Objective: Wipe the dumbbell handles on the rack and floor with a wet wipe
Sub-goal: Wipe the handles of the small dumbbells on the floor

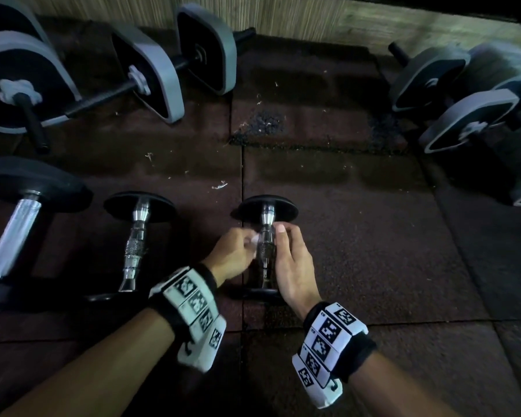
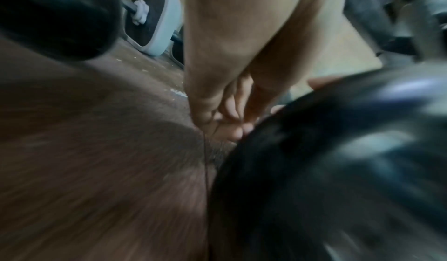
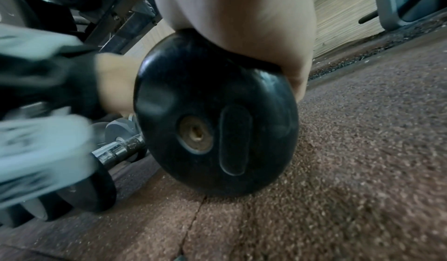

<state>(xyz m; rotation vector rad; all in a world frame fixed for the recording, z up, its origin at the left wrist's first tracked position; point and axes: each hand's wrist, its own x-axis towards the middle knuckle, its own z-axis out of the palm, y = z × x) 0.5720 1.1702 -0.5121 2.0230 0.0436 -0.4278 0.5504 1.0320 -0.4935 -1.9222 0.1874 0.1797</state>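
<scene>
**Both hands at the chrome handle of a small floor dumbbell**

The small black-ended dumbbell with a chrome handle (image 1: 266, 242) lies on the dark reddish rubber floor tiles (image 1: 373, 236), its handle running away from the person. The left hand (image 1: 233, 254) sits against the left side of that handle with its fingers curled, pinching a small crumpled white wet wipe (image 1: 254, 240) against the metal. The right hand (image 1: 292, 263) is on the right side of the handle, fingers loosely bent, with the fingertips (image 1: 281, 229) touching the chrome near the far end; whether they wrap round it, the head view does not show.

In the right wrist view the near black round end plate (image 3: 217, 123) of this dumbbell fills the middle, resting on the speckled tile, with the heel of the right hand just above its rim. The left wrist view is blurred.

To the left lie 2 more chrome-handled dumbbells: a similar small one (image 1: 137, 239) just beside, and a larger one with a thick bright handle (image 1: 14, 236) further left. Grey-rimmed square weight plates on a black bar (image 1: 151, 76) rest near the pale wooden wall (image 1: 283, 16), and more grey-rimmed plates (image 1: 469, 115) lie at the right.
</scene>
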